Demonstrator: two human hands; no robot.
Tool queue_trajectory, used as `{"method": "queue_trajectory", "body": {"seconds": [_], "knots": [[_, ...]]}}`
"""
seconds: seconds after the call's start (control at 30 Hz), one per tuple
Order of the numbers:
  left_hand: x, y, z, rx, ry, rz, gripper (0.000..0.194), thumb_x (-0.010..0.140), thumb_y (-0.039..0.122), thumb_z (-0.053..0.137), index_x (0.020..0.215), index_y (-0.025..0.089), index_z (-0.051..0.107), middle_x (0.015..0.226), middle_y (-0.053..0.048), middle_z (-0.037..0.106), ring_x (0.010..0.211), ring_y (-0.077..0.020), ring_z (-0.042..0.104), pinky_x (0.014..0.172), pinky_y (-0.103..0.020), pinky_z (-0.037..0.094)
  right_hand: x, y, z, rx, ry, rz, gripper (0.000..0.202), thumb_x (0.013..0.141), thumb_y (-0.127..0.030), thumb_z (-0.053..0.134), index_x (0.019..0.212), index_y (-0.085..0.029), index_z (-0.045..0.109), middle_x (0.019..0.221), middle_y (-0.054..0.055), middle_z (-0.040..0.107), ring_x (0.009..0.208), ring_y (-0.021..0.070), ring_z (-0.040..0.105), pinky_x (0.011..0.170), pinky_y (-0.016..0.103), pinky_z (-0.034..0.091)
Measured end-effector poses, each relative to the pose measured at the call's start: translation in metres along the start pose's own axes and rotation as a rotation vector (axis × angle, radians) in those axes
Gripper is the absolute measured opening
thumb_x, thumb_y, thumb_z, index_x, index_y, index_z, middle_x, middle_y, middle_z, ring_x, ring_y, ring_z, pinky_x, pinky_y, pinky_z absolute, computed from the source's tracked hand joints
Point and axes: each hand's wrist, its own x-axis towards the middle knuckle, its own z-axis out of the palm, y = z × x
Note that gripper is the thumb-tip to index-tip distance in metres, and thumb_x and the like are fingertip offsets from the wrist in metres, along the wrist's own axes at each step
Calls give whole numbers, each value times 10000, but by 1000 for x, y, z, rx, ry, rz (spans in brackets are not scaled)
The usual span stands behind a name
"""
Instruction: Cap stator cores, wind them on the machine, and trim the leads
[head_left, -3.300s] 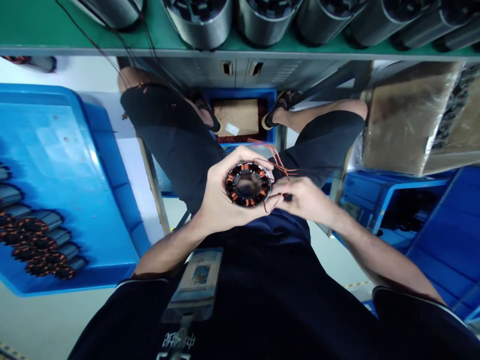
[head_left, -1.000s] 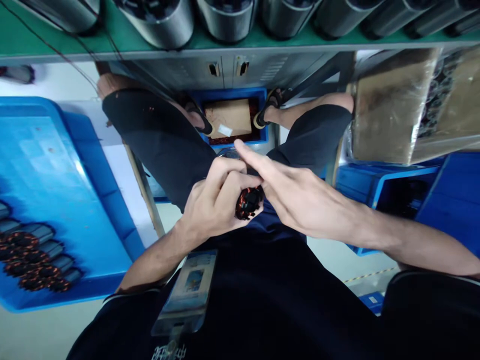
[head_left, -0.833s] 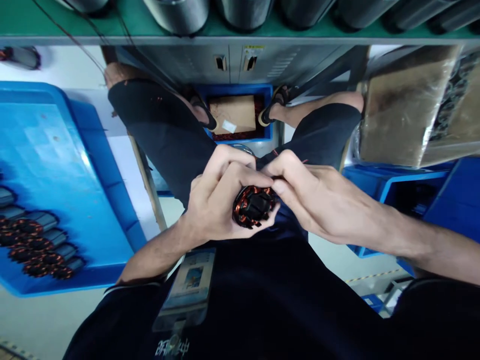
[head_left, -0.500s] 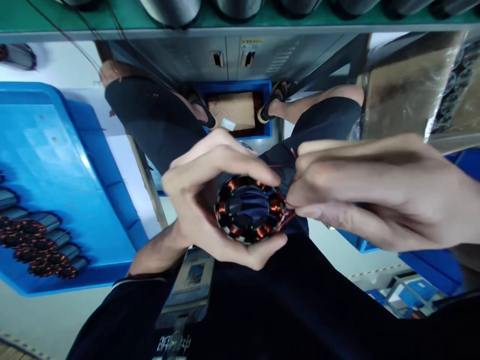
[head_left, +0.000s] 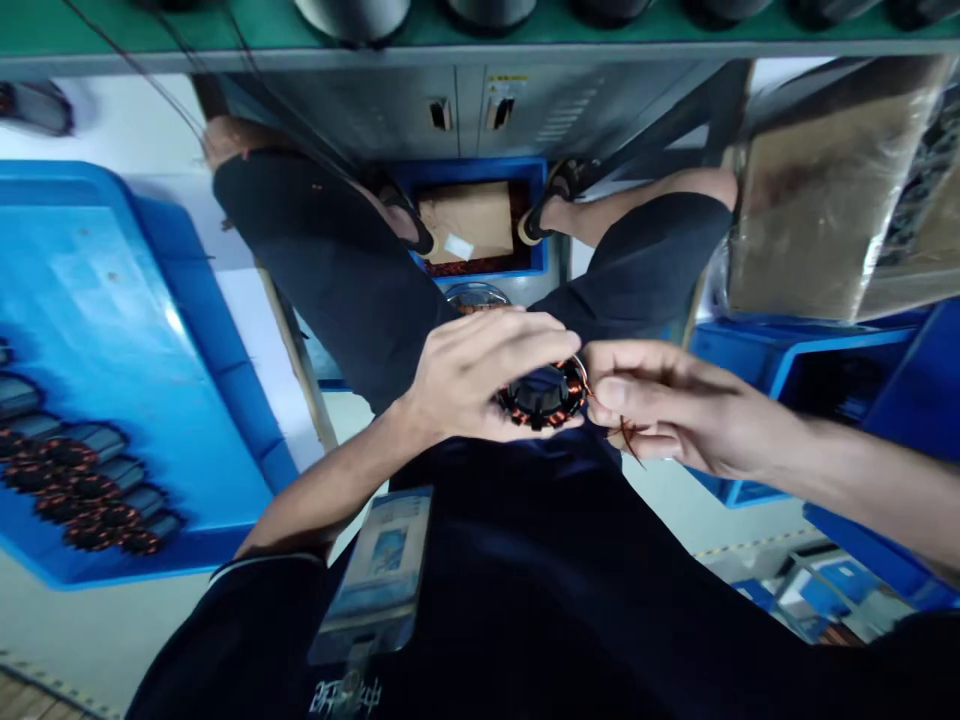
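My left hand (head_left: 487,375) is wrapped round a motor stator (head_left: 538,425), a ring with copper windings and a black inner edge, its open end facing up. At the ring's right side, my right hand (head_left: 660,400) pinches thin copper wire leads (head_left: 628,440) between thumb and fingers. The loose wire ends hang out below those fingers. Most of the stator's body is hidden by my left palm. Both hands are over my lap.
At left, a blue tray (head_left: 97,300) holds several wound stators (head_left: 90,485). A blue bin (head_left: 544,215) with cardboard lies between my feet. A plastic-wrapped carton (head_left: 802,210) and a blue crate (head_left: 787,350) stand at right. Dark cylinders line the green bench (head_left: 555,25) edge.
Both hands and the stator have moved lower and farther from the camera. My right hand has turned, showing its thumb and the wire ends below it. The left hand still grips the stator.
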Motion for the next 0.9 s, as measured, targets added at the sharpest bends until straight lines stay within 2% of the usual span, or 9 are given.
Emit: {"method": "queue_trajectory", "body": {"seconds": [0.1,0.17,0.3,0.37,0.43,0.63,0.73,0.8,0.9], "knots": [[21,7,4,-407,-282,-343,388,1119,612,718,1223,249,808,1029,-69,897,837,-250,878,789,-406,741,-6,-36,-1,-654,39,-277,413,1117,-494,804,818,-253,651,669,-59,464,614,96,309,538,292,254],[30,14,2,-592,-482,-509,506,1215,598,478,1090,218,788,897,-61,868,689,-234,841,663,-384,711,-11,-54,-8,-977,53,-366,428,1128,-394,752,732,-259,667,644,-40,433,669,128,291,603,330,297],[34,21,-12,-191,-393,-417,386,1027,383,879,1335,205,730,1191,-71,878,1001,-242,888,914,-380,748,-27,-71,-30,-1353,209,-564,500,1122,-768,704,963,-328,881,758,-26,660,807,150,577,787,382,553],[34,19,-19,135,-316,-66,536,966,298,942,1444,222,711,1372,-96,840,1202,-278,864,1038,-421,743,-31,-73,-38,-1239,191,-458,594,1026,-884,745,1230,-351,910,1071,-26,837,1013,161,764,887,392,652],[38,17,-23,243,-350,159,363,1056,292,839,1408,261,758,1413,-71,832,1266,-292,859,1087,-486,753,-28,-69,-41,-952,21,-186,566,1022,-825,784,1269,-332,909,1156,-29,872,1024,146,838,838,332,684],[67,21,-20,42,-710,-106,126,1052,455,816,992,344,826,1128,68,848,1242,-255,881,1388,-679,589,-2,-28,-24,-149,-330,330,424,985,-625,948,999,-210,865,897,51,865,781,197,844,728,339,738],[70,21,-22,-12,-749,-29,68,991,338,860,949,384,832,1019,82,824,1080,-230,884,1364,-669,616,-2,-18,-17,-480,-199,82,422,1072,-581,864,861,-224,788,722,-37,737,605,111,688,593,242,636],[62,21,-25,70,-568,-50,89,942,341,902,1002,335,837,984,34,815,988,-246,852,1290,-660,672,-6,-18,-14,-1005,53,-255,523,1125,-593,793,742,-243,732,617,-76,634,543,88,592,495,196,534],[44,22,-30,-108,-424,-234,353,898,430,956,1138,239,781,873,2,760,750,-189,714,844,-397,727,-11,-22,-2,-1507,422,-571,687,1226,-551,596,583,-310,615,468,-89,431,476,124,459,320,236,361]]}}
